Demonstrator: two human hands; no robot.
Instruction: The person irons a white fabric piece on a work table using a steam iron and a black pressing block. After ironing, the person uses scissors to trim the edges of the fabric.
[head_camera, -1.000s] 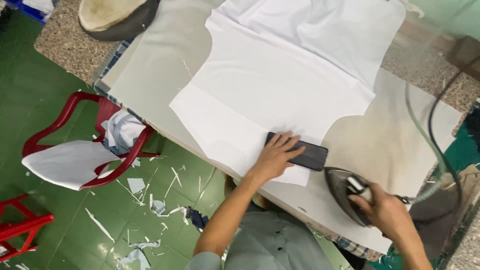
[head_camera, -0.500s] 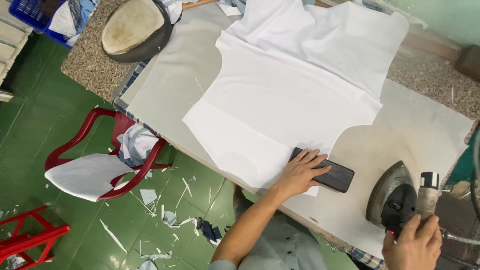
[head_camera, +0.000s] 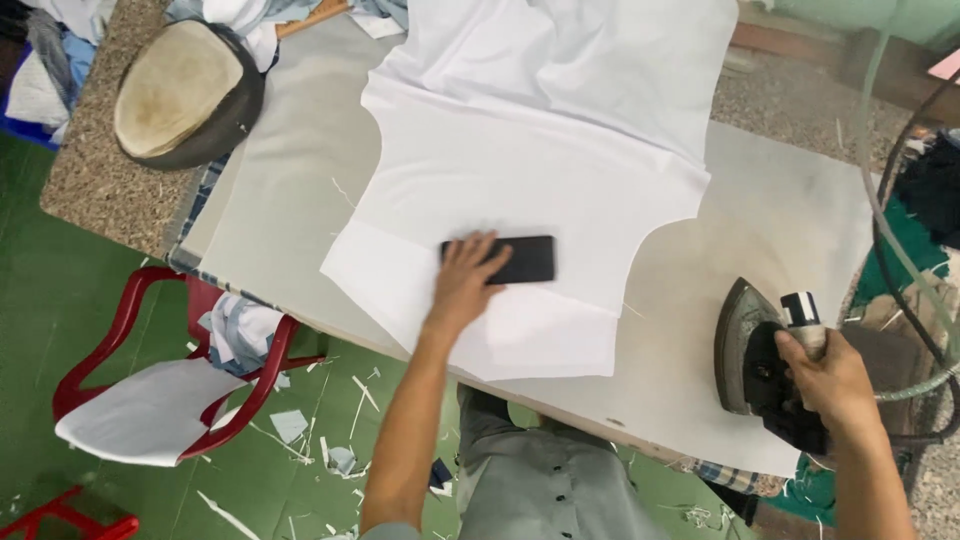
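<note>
A white cut fabric piece lies flat on the padded ironing table. My left hand presses a dark rectangular block onto the fabric near its lower edge, fingers spread over the block's left end. My right hand grips the handle of a dark steam iron resting on the table at the right, off the fabric.
A round padded pressing form sits at the table's far left corner. A red plastic chair with white fabric pieces stands on the green floor below left, among fabric scraps. A hose and cable hang at the right.
My left hand slid the dark block leftward and up across the fabric. My right hand has taken hold of the iron's handle, and the view has shifted.
</note>
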